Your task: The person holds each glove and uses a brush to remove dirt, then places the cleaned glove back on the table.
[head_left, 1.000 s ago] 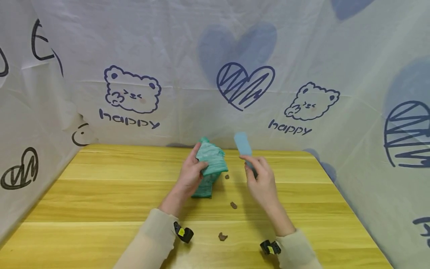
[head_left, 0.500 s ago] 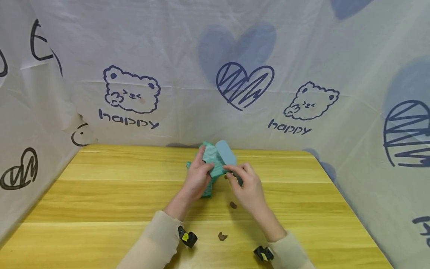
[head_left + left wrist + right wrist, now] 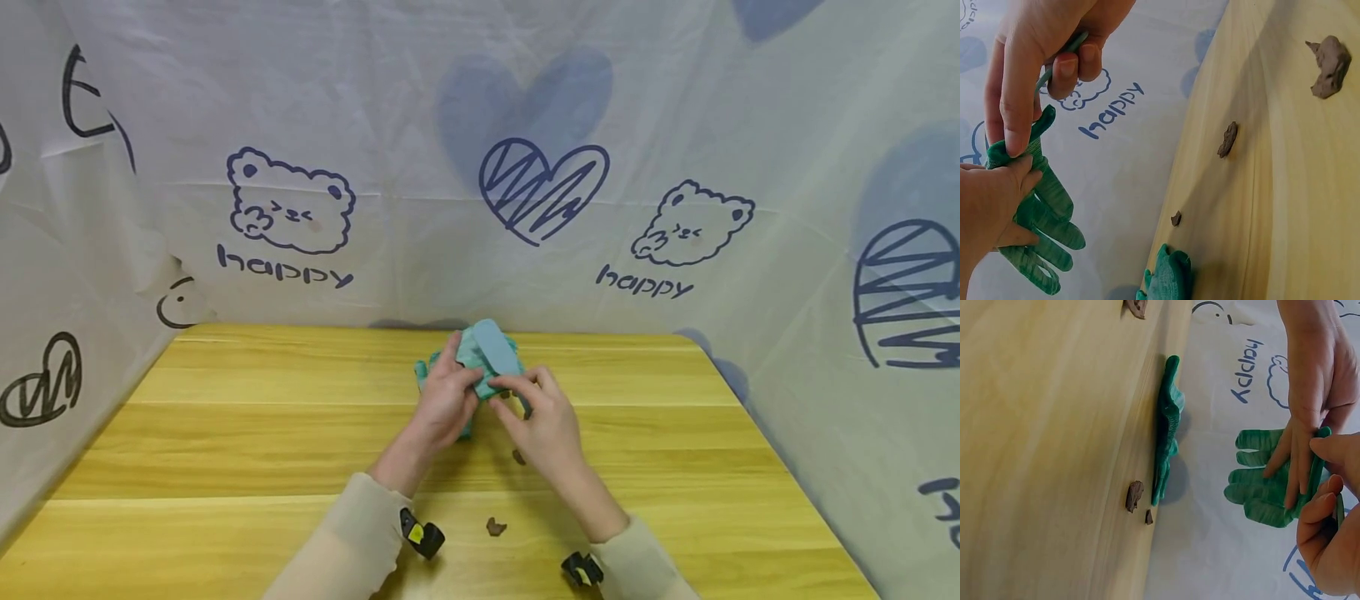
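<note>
My left hand [image 3: 438, 404] holds a green knitted glove [image 3: 1054, 194] above the far middle of the table, its fingers hanging loose in the left wrist view. At the glove's cuff, the thumb and forefinger of my right hand [image 3: 546, 421] pinch the edge. The same hand's curled fingers keep a light blue flat scraper [image 3: 495, 346], whose rounded blade overlaps the glove in the head view; its lower end is hidden in the palm. Beneath my hands a second green glove [image 3: 1166, 434] lies on the table, mostly covered by my left hand in the head view.
Several brown clay-like lumps [image 3: 496, 527] lie scattered on the wood-grain table [image 3: 225, 450], one close to the second glove. White cloth [image 3: 405, 275] with bear and heart drawings hangs behind the table's far edge and along both sides.
My right hand has moved left with the scraper, from apart to the glove, and now pinches its cuff. My left hand has shifted slightly right and turned the glove.
</note>
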A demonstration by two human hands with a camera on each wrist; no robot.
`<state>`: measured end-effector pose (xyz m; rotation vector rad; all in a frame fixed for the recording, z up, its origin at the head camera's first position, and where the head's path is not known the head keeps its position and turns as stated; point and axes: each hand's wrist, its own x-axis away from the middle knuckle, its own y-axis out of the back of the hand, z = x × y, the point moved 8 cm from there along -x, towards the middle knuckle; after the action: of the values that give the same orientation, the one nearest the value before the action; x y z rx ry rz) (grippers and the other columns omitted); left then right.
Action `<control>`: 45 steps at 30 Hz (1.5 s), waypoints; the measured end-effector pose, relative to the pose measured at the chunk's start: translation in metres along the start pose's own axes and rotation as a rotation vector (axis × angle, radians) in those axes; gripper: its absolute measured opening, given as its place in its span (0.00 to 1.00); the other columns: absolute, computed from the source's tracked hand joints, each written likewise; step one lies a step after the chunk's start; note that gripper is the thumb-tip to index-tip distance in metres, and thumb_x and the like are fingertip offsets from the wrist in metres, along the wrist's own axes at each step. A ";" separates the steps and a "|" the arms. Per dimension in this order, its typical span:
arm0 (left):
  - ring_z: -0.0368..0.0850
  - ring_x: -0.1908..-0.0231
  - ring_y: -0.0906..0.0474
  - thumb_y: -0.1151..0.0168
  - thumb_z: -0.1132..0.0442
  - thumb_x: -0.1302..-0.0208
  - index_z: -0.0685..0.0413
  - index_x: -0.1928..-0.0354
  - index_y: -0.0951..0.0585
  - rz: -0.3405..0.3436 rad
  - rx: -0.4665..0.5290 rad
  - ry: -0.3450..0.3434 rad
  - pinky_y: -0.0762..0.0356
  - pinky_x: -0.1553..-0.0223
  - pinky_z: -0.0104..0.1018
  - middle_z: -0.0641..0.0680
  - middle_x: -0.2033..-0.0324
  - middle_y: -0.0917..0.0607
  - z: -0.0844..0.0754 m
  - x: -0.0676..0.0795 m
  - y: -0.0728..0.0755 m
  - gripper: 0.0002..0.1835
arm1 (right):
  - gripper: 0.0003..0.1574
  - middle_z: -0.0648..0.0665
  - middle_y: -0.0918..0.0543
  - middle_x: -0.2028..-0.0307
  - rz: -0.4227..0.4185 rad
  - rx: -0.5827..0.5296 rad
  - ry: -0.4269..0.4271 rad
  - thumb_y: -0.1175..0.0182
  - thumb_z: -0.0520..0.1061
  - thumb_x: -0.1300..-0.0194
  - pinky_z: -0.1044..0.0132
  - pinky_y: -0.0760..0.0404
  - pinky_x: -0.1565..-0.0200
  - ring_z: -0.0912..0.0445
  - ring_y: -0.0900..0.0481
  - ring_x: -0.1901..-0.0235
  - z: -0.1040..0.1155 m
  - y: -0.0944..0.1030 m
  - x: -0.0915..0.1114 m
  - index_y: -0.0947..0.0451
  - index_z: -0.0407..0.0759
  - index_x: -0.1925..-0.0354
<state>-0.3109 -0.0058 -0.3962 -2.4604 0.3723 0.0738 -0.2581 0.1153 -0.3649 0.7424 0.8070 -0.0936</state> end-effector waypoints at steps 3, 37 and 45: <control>0.59 0.20 0.66 0.69 0.81 0.28 0.59 0.20 0.77 0.008 -0.001 -0.005 0.54 0.22 0.49 0.69 0.20 0.68 0.001 0.000 -0.002 0.44 | 0.15 0.46 0.25 0.62 -0.011 0.011 0.000 0.23 0.39 0.41 0.69 0.35 0.77 0.62 0.38 0.77 -0.001 0.001 0.000 0.10 0.47 0.54; 0.66 0.25 0.41 0.56 0.67 0.20 0.59 0.17 0.65 0.012 -0.232 0.103 0.39 0.26 0.52 0.73 0.25 0.44 0.009 0.002 0.005 0.41 | 0.11 0.41 0.12 0.55 -0.033 -0.202 -0.277 0.33 0.43 0.29 0.64 0.19 0.69 0.54 0.18 0.69 -0.039 0.018 -0.005 0.13 0.44 0.50; 0.64 0.28 0.34 0.51 0.65 0.21 0.48 0.15 0.60 0.024 -0.289 0.057 0.34 0.29 0.56 0.65 0.19 0.52 0.007 0.001 0.002 0.41 | 0.16 0.39 0.16 0.59 -0.057 -0.445 -0.553 0.34 0.47 0.27 0.72 0.36 0.82 0.64 0.38 0.88 -0.062 0.016 0.002 0.15 0.44 0.45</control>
<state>-0.3101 -0.0039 -0.4032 -2.7486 0.4421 0.0722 -0.2901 0.1671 -0.3853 0.2463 0.2981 -0.1561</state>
